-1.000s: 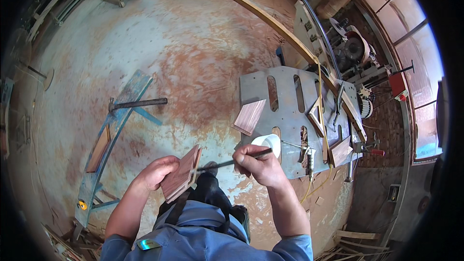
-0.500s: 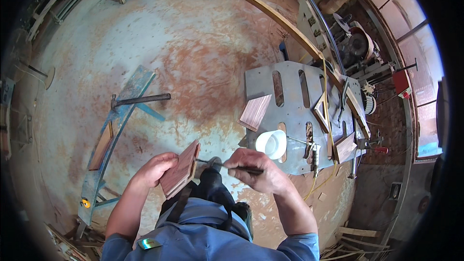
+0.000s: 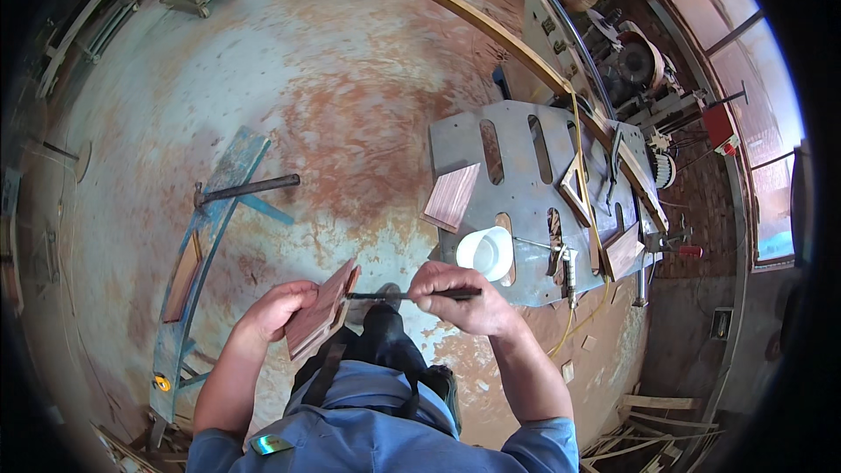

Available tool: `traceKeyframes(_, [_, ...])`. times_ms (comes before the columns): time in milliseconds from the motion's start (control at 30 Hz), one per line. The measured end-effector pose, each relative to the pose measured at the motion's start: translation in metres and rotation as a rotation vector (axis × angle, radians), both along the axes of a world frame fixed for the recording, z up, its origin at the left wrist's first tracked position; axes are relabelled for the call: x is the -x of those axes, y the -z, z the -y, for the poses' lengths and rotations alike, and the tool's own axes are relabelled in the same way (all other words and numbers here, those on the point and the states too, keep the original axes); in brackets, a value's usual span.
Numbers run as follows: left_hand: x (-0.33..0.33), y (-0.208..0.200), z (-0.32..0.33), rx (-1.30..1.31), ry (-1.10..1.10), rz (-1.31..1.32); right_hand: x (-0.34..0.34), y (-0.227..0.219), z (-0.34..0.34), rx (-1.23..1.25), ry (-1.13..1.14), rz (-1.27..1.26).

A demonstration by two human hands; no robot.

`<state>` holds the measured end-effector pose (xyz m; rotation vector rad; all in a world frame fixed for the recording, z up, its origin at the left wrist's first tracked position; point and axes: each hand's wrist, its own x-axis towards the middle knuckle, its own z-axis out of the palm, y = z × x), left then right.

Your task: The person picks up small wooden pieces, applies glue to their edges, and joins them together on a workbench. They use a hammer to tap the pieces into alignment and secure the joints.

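Observation:
My left hand (image 3: 279, 307) is closed round the left edge of a reddish-brown wooden board (image 3: 317, 317), holding it tilted in front of my lap. The board's right side shows stepped edges. In my right hand (image 3: 469, 300) is a thin dark stick-like tool (image 3: 375, 296), gripped by its right end. Its left tip reaches the board's right edge; whether it touches I cannot tell. Its exact kind is too small to make out. Beyond my right hand, a white plastic tub (image 3: 484, 252) stands on the grey slotted metal table (image 3: 517, 197).
A similar wooden board (image 3: 452, 197) lies at the table's left edge. On its right are an air blow gun (image 3: 569, 276), a yellow hose and wooden frame pieces. At left, a blue narrow bench (image 3: 229, 162) carries a hammer (image 3: 250, 189) and a wood strip (image 3: 182, 280). Machinery (image 3: 635, 61) stands far right.
The tool in my right hand has swung nearer level, and its tip stays by the board's edge. The board is still in my left hand. The view has shifted slightly.

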<state>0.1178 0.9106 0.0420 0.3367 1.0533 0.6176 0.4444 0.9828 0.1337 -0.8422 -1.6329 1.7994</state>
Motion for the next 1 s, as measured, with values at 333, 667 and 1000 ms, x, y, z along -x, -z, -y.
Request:
traceKeyframes(333, [0.001, -0.009, 0.004, 0.09, -0.04, 0.029, -0.013, 0.029, 0.006, 0.185, 0.246, -0.111])
traceKeyframes(667, [-0.002, 0.001, 0.002, 0.026, -0.02, 0.112, 0.002, 0.042, 0.034, 0.339, 0.204, -0.298])
traceKeyframes(1000, [-0.001, -0.002, 0.0, 0.029, -0.01, 0.161, 0.011, 0.044, 0.054, 0.357, 0.191, -0.41])
